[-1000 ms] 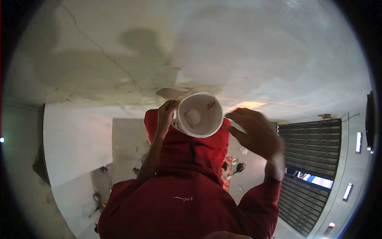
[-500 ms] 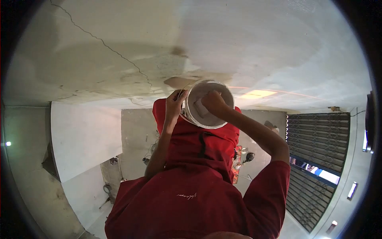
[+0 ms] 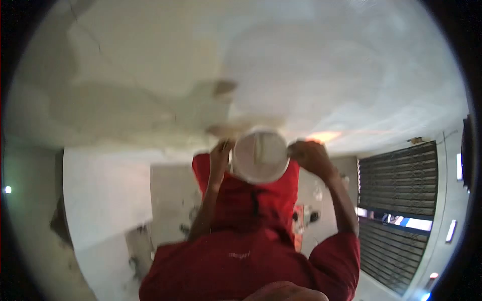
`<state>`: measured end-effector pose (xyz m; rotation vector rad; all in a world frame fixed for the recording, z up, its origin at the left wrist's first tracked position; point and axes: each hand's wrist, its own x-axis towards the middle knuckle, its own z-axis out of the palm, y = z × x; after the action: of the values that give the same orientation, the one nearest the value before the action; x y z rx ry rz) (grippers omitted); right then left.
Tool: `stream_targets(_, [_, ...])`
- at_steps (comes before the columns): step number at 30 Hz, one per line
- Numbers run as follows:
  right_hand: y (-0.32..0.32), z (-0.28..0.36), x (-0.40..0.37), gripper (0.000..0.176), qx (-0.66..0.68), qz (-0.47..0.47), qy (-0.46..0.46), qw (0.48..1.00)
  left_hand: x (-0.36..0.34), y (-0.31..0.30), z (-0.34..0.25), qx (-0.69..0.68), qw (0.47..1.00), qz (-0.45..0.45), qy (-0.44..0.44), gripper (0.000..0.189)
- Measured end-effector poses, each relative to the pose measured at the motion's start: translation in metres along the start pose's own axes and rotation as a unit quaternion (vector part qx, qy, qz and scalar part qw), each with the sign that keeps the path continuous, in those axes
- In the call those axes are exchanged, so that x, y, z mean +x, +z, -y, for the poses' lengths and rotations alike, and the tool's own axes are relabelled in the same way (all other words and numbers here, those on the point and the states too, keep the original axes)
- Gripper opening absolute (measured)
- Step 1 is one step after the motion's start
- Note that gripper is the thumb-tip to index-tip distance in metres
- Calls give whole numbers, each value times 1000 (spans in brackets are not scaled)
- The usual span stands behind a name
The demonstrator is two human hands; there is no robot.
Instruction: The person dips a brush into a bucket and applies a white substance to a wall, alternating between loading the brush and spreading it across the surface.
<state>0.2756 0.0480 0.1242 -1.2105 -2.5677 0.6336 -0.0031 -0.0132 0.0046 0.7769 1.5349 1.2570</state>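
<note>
Bucket (image 3: pixel 273 165), white and round, is up in front of my red trousers (image 3: pixel 256 198), with its open mouth facing me. My left hand (image 3: pixel 219 158) grips it at the left edge, fingers closed in against the rim. My right hand (image 3: pixel 309 154) is at the opposite edge, fingers bent and fingertips at the rim. Blur hides the contact there, so I cannot tell whether those fingers pinch the rim or only rest beside it, nor whether they hold anything. Inside the bucket, a pale strip (image 3: pixel 259 148) runs from near the far edge toward the middle; it is too blurred for me to say what it is.

Both my forearms reach forward from the sleeves of my dark red shirt (image 3: pixel 241 266), which has small pale lettering on the chest. Beyond the bucket's far edge is the wall (image 3: pixel 321 75), beige on the left and greyer on the right, with brown marks around the middle. A bright patch of light (image 3: pixel 324 136) falls on it just past my right hand.

To my right, an orange mat (image 3: pixel 298 245) shows on the floor beside my trousers, with a dark object (image 3: pixel 315 216) near it. Farther right is a slatted metal shutter (image 3: pixel 396 175). On my left is a large white panel (image 3: pixel 105 200).
</note>
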Motion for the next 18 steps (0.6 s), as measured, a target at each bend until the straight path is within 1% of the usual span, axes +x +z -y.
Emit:
stream_targets(1, [2, -16, -5, 17, 30, -4, -15, 999, 2, -1, 6, 35, 999, -18, -2, 24])
stream_targets(3, [-39, 5, -7, 24, 157, 8, 103, 982, 5, 8, 10, -10, 997, -49, 51, 24])
stream_targets(4, [-52, 7, -7, 25, 193, -12, 100, 976, -4, 11, -2, -8, 994, -51, 95, 23])
stream_targets(5, [-66, 6, -3, 26, 233, -24, 98, 967, -3, 7, -4, -29, 998, -22, 52, 23])
stream_targets(6, [-88, 9, 2, 26, 228, -52, 90, 968, -1, 4, -6, -46, 999, 8, 0, 23])
stream_targets(7, [-110, 15, 5, 26, 226, -74, 88, 967, -2, 6, -13, -56, 998, 9, 3, 23])
stream_targets(8, [-134, 24, 12, 26, 230, -108, 70, 965, -5, 7, -20, -65, 998, 8, 1, 24])
stream_targets(10, [-178, 27, 33, 28, 162, -157, 38, 974, -2, 6, -15, -69, 998, 2, -7, 26])
stream_targets(11, [-210, 52, 42, 32, 167, -178, 44, 969, -2, 5, -12, -68, 998, 0, -3, 26])
stream_targets(12, [-238, 67, 50, 34, 184, -208, 24, 960, -3, 5, -14, -66, 998, -3, 3, 26])
stream_targets(13, [-260, 73, 62, 32, 165, -252, -5, 953, 1, 4, -8, -62, 998, -6, 7, 27])
stream_targets(14, [-277, 77, 75, 29, 139, -301, -70, 941, 4, 3, -3, -58, 998, -9, 11, 27])
stream_targets(15, [-297, 88, 86, 27, 130, -330, -107, 929, 11, 2, 8, -53, 998, -12, 15, 27])
stream_targets(17, [-334, 107, 105, 24, 58, -389, -150, 907, 21, 2, 22, -49, 998, -16, 48, 28])
stream_targets(18, [-349, 115, 113, 23, 6, -427, -187, 885, 25, 3, 26, -50, 996, -16, 78, 29])
